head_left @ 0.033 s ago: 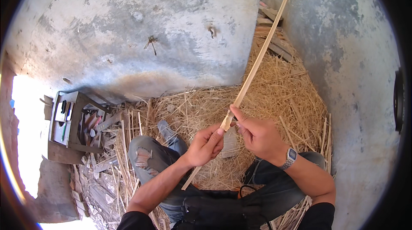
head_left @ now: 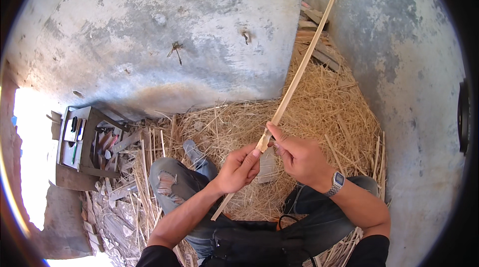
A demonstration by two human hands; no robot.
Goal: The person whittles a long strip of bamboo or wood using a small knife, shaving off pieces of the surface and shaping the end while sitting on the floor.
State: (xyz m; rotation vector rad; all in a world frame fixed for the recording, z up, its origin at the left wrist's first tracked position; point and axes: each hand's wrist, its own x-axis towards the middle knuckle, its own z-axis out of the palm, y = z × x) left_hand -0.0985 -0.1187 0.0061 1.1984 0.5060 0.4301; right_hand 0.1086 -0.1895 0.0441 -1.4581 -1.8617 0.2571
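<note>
A long, pale split bamboo strip (head_left: pixel 298 75) slants from over my lap up toward the far right, with a thicker, rough node near my hands and another at its far tip. My left hand (head_left: pixel 239 168) is closed around its lower part, just below the near node, thumb lying along it. Above that node, my right hand (head_left: pixel 299 156) has its thumb pressed on the strip and its other fingers curled in. A small dark sliver shows by the right fingers; what it is I cannot make out. The strip's short lower end (head_left: pixel 222 207) sticks out below my left hand.
Straw-like shavings (head_left: pixel 329 112) cover the floor around my crossed legs. On the left stands a wooden stool-like box (head_left: pixel 77 137) with small tools on top. Scrap wood (head_left: pixel 327 57) lies in the far corner. Worn plaster walls (head_left: pixel 419 92) rise ahead and at the right.
</note>
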